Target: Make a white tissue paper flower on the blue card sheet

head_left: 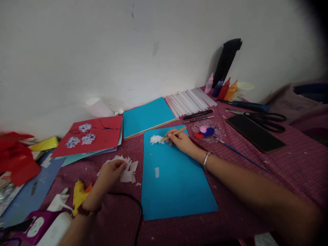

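Note:
My right hand grips a flat wooden stick. The stick's lower tip touches a tuft of white paper bits near the top of a blue sheet. Lower on that sheet lies a small loose white scrap. To the left of the sheet, my left hand is over a heap of cut white paper pieces. Its thumb and fingers are pinched together at the heap, and whatever is between them is hidden.
At left lie a red sheet with paper flowers, a yellow glue gun and a black cable. Behind are another blue sheet and white strips. At right are a paint palette, scissors, a phone and paint bottles.

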Motion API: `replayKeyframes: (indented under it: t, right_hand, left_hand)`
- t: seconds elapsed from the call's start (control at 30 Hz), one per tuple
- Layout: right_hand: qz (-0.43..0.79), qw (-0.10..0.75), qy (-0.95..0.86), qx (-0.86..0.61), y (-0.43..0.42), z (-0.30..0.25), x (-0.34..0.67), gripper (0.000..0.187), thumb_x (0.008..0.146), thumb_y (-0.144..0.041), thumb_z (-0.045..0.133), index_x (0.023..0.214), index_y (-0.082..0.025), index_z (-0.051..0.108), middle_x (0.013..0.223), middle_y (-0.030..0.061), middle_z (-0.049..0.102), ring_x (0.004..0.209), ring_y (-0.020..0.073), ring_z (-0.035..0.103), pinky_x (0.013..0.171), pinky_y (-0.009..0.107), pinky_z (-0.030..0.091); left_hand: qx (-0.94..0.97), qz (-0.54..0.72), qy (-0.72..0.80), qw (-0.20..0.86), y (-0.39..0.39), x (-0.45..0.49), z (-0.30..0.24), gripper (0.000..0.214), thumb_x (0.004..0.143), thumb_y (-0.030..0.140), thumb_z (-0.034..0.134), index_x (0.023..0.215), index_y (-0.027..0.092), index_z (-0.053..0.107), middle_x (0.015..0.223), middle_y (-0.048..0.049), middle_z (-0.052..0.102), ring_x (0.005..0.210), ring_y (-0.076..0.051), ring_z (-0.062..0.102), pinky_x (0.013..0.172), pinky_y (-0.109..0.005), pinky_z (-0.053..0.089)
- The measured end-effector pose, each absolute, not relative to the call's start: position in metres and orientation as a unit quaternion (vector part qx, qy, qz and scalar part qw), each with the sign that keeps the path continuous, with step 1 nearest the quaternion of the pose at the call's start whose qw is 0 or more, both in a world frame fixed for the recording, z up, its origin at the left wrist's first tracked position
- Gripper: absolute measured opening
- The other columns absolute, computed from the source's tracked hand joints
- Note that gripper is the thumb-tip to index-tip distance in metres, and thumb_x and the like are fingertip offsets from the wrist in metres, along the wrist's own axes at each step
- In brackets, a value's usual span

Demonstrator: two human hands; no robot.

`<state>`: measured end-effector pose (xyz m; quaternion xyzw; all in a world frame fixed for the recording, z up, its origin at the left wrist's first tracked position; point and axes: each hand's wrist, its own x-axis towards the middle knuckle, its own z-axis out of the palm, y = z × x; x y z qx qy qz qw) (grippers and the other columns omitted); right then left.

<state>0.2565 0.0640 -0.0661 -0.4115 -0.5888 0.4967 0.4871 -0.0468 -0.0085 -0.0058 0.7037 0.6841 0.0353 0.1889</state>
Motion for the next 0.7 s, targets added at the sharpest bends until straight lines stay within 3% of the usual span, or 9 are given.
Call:
replayKeyframes:
  t: [0.1, 0.23, 0.3, 0.4, 0.5, 0.57, 0.7]
  right_hand:
    - [0.499, 0.493, -0.582, -0.413, 0.065, -0.069, 0.256, 0.018, 0.083, -0.032, 0.048, 0.082, -0.016, 0.057, 0.067, 0.0003, 0.062, 0.049, 0.0108, 0.054, 0.046, 0.022, 0.038]
    - [0.505, 0.496, -0.574, -0.412, 0.066, -0.069, 0.255, 0.016, 0.085, -0.029, 0.046, 0.084, -0.016, 0.056, 0.069, 0.0001, 0.062, 0.048, 0.0094, 0.053, 0.047, 0.021, 0.039]
    - [0.503, 0.495, -0.571, -0.418, 0.066, -0.068, 0.255, 0.015, 0.086, -0.027, 0.045, 0.085, -0.016, 0.055, 0.069, -0.0001, 0.061, 0.048, 0.0085, 0.052, 0.046, 0.020, 0.038]
    - [0.501, 0.490, -0.568, -0.431, 0.066, -0.065, 0.254, 0.014, 0.086, -0.024, 0.045, 0.084, -0.016, 0.056, 0.070, -0.0002, 0.061, 0.048, 0.0079, 0.051, 0.045, 0.019, 0.036]
    - [0.499, 0.490, -0.573, -0.428, 0.065, -0.065, 0.254, 0.013, 0.087, -0.023, 0.045, 0.085, -0.016, 0.056, 0.072, -0.0003, 0.061, 0.048, 0.0077, 0.051, 0.044, 0.019, 0.036]
    - [0.499, 0.491, -0.576, -0.423, 0.065, -0.065, 0.255, 0.014, 0.087, -0.023, 0.045, 0.084, -0.016, 0.056, 0.073, 0.0002, 0.061, 0.047, 0.0077, 0.051, 0.044, 0.019, 0.036]
    - [0.506, 0.508, -0.564, -0.409, 0.064, -0.065, 0.256, 0.014, 0.089, -0.024, 0.045, 0.085, -0.016, 0.056, 0.071, 0.0006, 0.061, 0.050, 0.0090, 0.053, 0.047, 0.020, 0.038]
  left_hand:
    - [0.686, 0.091, 0.701, 0.171, -0.008, -0.051, 0.009, 0.032, 0.075, 0.045, 0.046, 0.074, 0.020, 0.065, 0.073, -0.0028, 0.069, 0.070, -0.021, 0.062, 0.062, -0.028, 0.043]
    - [0.681, 0.204, 0.702, 0.046, -0.009, -0.041, 0.053, 0.025, 0.071, 0.044, 0.052, 0.079, 0.023, 0.061, 0.088, -0.0037, 0.069, 0.081, -0.024, 0.063, 0.069, -0.032, 0.046]
    - [0.700, 0.218, 0.678, 0.056, -0.008, -0.027, 0.072, 0.020, 0.071, 0.043, 0.053, 0.074, 0.023, 0.057, 0.099, -0.0037, 0.068, 0.086, -0.024, 0.062, 0.070, -0.032, 0.046]
    - [0.725, 0.226, 0.625, 0.184, 0.001, -0.002, 0.080, 0.020, 0.072, 0.042, 0.053, 0.075, 0.022, 0.056, 0.083, -0.0023, 0.066, 0.071, -0.019, 0.059, 0.061, -0.028, 0.045]
    - [0.754, 0.196, 0.555, 0.292, 0.023, 0.018, 0.064, 0.017, 0.074, 0.038, 0.051, 0.071, 0.021, 0.051, 0.060, 0.0036, 0.051, 0.054, -0.013, 0.048, 0.051, -0.023, 0.038]
    - [0.769, 0.172, 0.533, 0.308, 0.040, 0.023, 0.048, 0.016, 0.076, 0.036, 0.048, 0.071, 0.020, 0.049, 0.059, 0.0047, 0.046, 0.052, -0.012, 0.043, 0.050, -0.022, 0.034]
    - [0.805, 0.049, 0.542, 0.235, 0.057, 0.016, 0.024, 0.016, 0.076, 0.030, 0.043, 0.066, 0.019, 0.051, 0.063, 0.0005, 0.054, 0.059, -0.015, 0.049, 0.055, -0.025, 0.033]
